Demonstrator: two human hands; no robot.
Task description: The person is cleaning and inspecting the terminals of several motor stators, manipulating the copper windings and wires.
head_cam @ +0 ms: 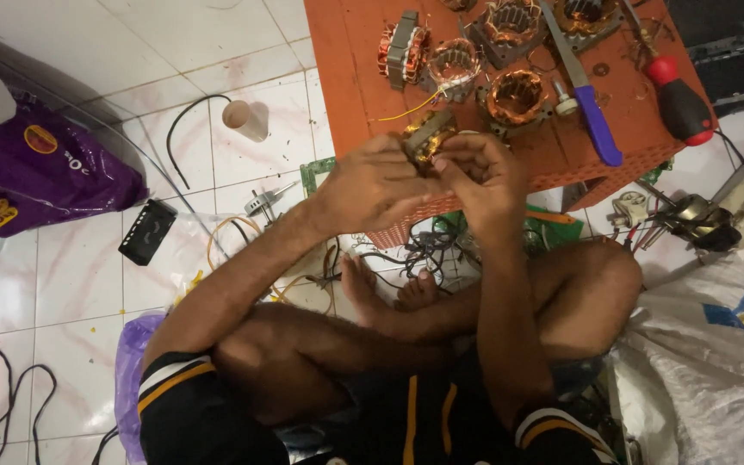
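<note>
I sit on the floor holding a small copper motor coil tight in my left hand over the orange counter, while my right hand fingers pinch its wire, so I should pull slowly.

On your orange crate: several copper-wound stators, a blue-handled knife, a red-and-black screwdriver. On your tiled floor: a purple bag, a black cable, a cardboard tube.
</note>
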